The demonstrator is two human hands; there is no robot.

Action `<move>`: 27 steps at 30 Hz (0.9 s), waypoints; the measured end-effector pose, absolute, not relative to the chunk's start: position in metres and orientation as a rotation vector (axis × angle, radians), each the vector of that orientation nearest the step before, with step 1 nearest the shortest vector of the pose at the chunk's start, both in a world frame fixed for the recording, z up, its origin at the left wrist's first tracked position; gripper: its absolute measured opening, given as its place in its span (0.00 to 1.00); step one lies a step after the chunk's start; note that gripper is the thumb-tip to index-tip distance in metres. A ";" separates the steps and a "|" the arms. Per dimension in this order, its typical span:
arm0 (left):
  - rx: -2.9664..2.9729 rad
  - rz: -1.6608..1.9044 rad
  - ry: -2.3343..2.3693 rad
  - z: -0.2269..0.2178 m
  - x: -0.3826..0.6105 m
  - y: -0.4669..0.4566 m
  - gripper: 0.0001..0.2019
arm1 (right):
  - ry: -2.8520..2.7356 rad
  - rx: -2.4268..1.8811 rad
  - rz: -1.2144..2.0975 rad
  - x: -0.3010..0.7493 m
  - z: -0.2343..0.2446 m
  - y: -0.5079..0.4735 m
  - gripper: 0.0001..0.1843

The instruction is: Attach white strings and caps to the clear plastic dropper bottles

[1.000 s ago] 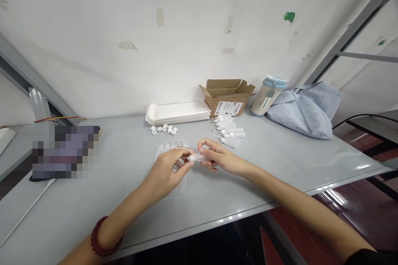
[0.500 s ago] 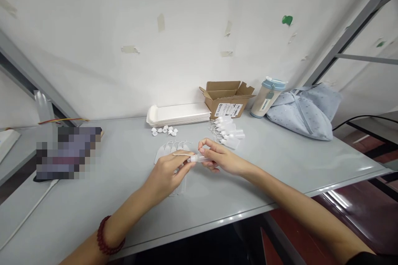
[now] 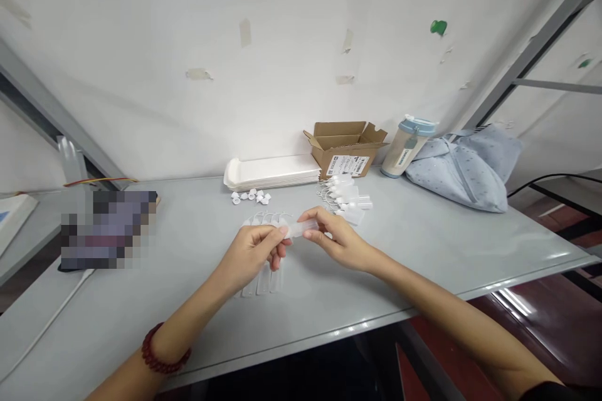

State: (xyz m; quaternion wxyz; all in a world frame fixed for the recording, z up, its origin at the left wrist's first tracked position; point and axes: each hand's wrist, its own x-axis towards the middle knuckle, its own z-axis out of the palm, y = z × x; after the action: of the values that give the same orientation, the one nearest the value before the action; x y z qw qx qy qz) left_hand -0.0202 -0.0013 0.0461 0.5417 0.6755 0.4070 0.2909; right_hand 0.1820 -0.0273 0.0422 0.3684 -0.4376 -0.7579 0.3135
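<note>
A small translucent plastic tube [image 3: 301,228] lies level between my two hands above the table. My left hand [image 3: 258,247] pinches its left end between thumb and fingers, hiding that end. Thumb and fingertips of my right hand [image 3: 336,237] hold the other end. Below and behind my left hand, several flat clear tubes [image 3: 264,280] lie side by side in a row, with thin white loops at their far ends; my hand covers part of them. Beyond my right hand is a pile of similar clear tubes with white loops [image 3: 350,197]. Several small white caps [image 3: 251,195] sit loose behind the row.
A stack of long white boards [image 3: 273,170] and an open cardboard box [image 3: 348,150] stand against the wall. To their right are a tumbler [image 3: 407,147] and a blue cloth bag [image 3: 463,172]. A blurred-out dark object [image 3: 108,229] with a white cable [image 3: 51,319] lies left.
The left hand has turned, its thumb now over the tube's end. The right hand's raised fingers have come down onto the tube's other end.
</note>
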 end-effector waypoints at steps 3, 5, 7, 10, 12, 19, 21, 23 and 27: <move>1.690 0.697 0.951 0.047 -0.020 -0.004 0.16 | -1.979 -1.121 0.789 0.183 0.042 -0.026 0.14; 1.745 0.747 0.959 0.046 -0.020 -0.007 0.11 | -1.973 -1.113 0.847 0.184 0.043 -0.025 0.17; 1.785 0.823 0.969 0.045 -0.020 -0.008 0.09 | -1.946 -1.103 0.906 0.184 0.044 -0.024 0.19; 1.765 0.786 0.958 0.046 -0.020 -0.008 0.11 | -1.934 -1.105 0.892 0.184 0.045 -0.025 0.19; 1.715 0.683 0.935 0.046 -0.021 -0.007 0.16 | -1.961 -1.122 0.827 0.184 0.045 -0.026 0.18; 1.748 0.580 0.947 0.047 -0.021 -0.007 0.21 | -2.067 -1.135 0.770 0.185 0.046 -0.027 0.19; 1.836 0.630 0.947 0.046 -0.020 -0.009 0.20 | -2.042 -1.157 0.828 0.186 0.048 -0.027 0.19; 1.977 0.690 0.936 0.044 -0.019 -0.011 0.20 | -1.975 -1.174 0.942 0.187 0.050 -0.026 0.19; 2.256 0.845 0.902 0.039 -0.018 -0.010 0.17 | -1.824 -1.172 1.144 0.189 0.050 -0.025 0.21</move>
State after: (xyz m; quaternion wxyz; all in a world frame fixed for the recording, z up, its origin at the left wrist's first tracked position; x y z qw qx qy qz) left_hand -0.0176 -0.0104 0.0393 0.2806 0.8418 0.3366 0.3153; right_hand 0.1894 -0.0246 0.0499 0.3383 -0.4498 -0.7002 0.4392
